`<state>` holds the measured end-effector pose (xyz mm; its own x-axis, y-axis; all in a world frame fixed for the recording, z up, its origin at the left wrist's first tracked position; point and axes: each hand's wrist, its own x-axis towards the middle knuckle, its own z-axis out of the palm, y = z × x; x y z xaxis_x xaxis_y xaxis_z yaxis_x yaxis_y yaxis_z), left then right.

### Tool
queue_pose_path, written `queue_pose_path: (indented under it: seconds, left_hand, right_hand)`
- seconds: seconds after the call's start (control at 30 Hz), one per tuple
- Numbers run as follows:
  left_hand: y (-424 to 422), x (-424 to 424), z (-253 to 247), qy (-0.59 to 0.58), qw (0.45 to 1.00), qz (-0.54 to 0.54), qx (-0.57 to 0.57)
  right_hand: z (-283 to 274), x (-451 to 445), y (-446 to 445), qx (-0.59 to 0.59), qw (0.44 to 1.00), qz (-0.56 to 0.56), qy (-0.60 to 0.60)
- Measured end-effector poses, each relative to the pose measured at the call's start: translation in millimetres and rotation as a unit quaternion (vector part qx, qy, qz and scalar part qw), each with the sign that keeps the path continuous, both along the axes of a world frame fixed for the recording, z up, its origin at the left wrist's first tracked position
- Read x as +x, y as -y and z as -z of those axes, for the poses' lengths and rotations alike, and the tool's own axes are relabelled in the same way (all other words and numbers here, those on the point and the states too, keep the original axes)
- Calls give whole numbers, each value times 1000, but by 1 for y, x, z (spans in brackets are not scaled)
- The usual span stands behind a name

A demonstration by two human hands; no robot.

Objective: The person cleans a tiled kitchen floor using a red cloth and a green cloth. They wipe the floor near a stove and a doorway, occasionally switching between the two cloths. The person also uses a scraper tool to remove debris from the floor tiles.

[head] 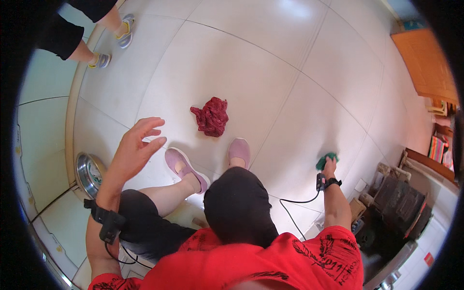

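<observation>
My right hand (329,166), stretched out to the right, holds a bunched green cloth or scrubbing pad (322,161) low by the tiled floor; whether it touches the tiles I cannot tell. Raised at the left, my left hand (139,146) has its fingers apart and holds nothing. A crumpled dark red cloth (212,116) lies on the floor (261,98) in front of my pink shoes. Black devices with cables are strapped to both wrists.
A metal basin (90,174) with something pale and green inside stands at the left by the cabinets (45,127). Another person's legs and grey-yellow shoes (125,32) are at the upper left. Dark equipment (397,203) stands at the lower right, an orange wooden panel (424,61) at the upper right.
</observation>
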<state>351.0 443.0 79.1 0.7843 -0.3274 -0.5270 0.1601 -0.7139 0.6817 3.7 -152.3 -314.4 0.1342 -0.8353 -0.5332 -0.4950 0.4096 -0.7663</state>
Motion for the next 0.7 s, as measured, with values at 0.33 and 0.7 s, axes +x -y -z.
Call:
queue_pose_path:
  seconds: [0.33,0.7]
  left_hand:
    - [7,14,-8,3,1000,1,-3]
    - [20,34,-3,8,1000,19,-6]
  right_hand:
    - [15,370,-118,-438,725,-520,-106]
    - [-24,406,-421,29,443,-865,232]
